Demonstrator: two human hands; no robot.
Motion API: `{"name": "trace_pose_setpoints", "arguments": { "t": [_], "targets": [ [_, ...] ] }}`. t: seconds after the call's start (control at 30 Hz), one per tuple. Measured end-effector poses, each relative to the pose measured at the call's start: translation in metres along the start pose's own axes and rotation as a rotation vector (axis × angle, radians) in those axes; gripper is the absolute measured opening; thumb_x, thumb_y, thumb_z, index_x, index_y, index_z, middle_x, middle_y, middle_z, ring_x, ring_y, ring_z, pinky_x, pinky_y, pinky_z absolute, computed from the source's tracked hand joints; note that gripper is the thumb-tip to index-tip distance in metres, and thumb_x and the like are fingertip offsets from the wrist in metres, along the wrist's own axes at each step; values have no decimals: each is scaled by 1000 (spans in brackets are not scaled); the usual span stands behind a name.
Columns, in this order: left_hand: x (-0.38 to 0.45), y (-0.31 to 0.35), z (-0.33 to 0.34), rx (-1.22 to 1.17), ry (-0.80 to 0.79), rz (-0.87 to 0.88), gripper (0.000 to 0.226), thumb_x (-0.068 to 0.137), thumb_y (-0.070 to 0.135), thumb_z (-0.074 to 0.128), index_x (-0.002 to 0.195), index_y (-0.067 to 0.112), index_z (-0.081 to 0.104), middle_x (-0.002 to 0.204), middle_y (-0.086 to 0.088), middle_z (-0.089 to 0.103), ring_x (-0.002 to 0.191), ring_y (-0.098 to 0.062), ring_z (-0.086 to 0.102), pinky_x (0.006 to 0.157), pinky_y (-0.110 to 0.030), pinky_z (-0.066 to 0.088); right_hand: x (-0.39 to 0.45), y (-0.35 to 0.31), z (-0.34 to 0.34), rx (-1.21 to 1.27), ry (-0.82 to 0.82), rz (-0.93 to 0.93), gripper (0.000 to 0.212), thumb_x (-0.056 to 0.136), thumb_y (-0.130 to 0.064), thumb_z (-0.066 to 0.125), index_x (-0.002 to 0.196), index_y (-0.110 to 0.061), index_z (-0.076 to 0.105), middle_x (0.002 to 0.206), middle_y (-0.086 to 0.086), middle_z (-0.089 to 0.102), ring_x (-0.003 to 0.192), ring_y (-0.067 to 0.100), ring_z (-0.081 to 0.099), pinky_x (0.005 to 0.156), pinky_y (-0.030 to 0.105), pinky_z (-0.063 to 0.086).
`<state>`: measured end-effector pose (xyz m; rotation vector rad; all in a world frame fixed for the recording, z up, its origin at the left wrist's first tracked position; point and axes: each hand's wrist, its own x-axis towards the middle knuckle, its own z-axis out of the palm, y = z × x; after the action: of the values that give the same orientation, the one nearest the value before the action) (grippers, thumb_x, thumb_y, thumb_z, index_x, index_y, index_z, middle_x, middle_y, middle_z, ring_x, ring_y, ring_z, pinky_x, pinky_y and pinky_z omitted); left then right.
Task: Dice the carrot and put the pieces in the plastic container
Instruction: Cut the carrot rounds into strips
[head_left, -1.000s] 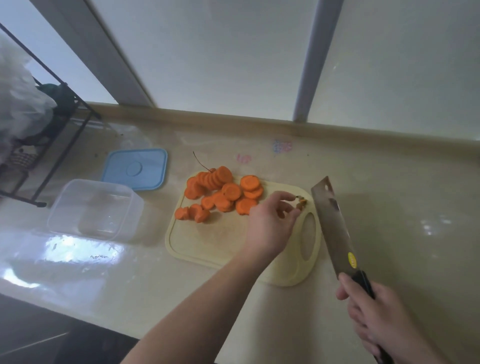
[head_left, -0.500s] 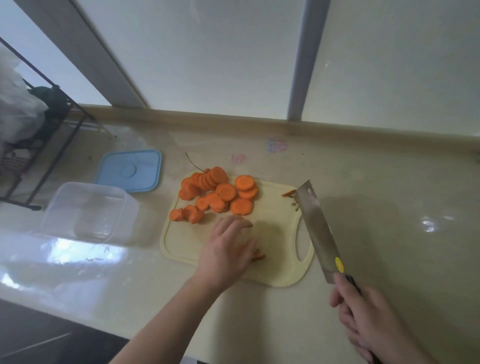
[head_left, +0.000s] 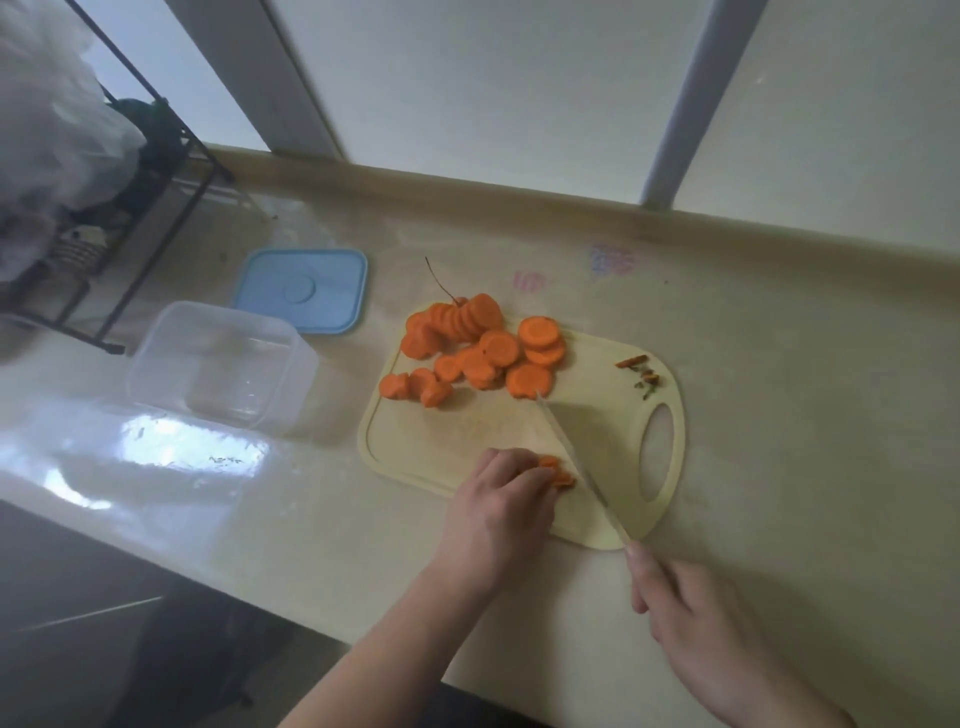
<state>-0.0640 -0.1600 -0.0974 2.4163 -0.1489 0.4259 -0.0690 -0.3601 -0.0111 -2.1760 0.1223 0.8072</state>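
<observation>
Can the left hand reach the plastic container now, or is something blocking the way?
Probably yes. The plastic container stands open on the counter to the left of the cutting board, with nothing between. But the left hand is now holding carrot slices beside the knife.

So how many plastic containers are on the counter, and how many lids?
1 clear plastic container, left of the cutting board; 1 blue lid lies flat behind it.

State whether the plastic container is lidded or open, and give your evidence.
Open. The plastic container stands uncovered on the counter; its blue lid lies flat beside it.
</observation>
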Motion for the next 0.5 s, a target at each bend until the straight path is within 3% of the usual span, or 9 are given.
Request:
{"name": "trace_pose_setpoints", "arguments": {
  "t": [0.1, 0.27, 0.43, 0.5],
  "targets": [
    [-1, 3, 1, 2, -9, 33, 14, 84, 5, 77, 96, 11, 77, 100, -5, 69, 87, -24, 63, 82, -28, 53, 0, -4, 9, -76, 1, -46, 51, 95, -48, 41, 64, -8, 51, 52, -1, 54, 50, 9, 52, 60, 30, 43],
    [2, -2, 0, 51, -18, 130, 9, 83, 3, 76, 92, 5, 75, 103, -10, 68, 91, -27, 61, 85, -34, 54, 4, -5, -2, -7, -34, 0, 59, 88, -58, 39, 63, -5, 48, 44, -3, 39, 39, 6, 34, 45, 21, 29],
    [6, -2, 3, 45, -31, 150, 2, 85, 5, 76, 84, 4, 73, 87, -8, 67, 79, -27, 62, 72, -35, 55, 0, -11, -4, 1, -39, -21, 55, 77, -65, 34, 58, -14, 42, 44, -4, 34, 40, 6, 29, 43, 17, 24],
    [7, 0, 3, 64, -43, 136, 4, 86, 6, 73, 83, 5, 72, 81, -7, 63, 76, -27, 59, 67, -37, 53, 0, -10, -4, -29, -20, -36, 66, 77, -71, 31, 59, -9, 42, 45, -2, 37, 41, 6, 31, 44, 20, 27]
  ]
}}
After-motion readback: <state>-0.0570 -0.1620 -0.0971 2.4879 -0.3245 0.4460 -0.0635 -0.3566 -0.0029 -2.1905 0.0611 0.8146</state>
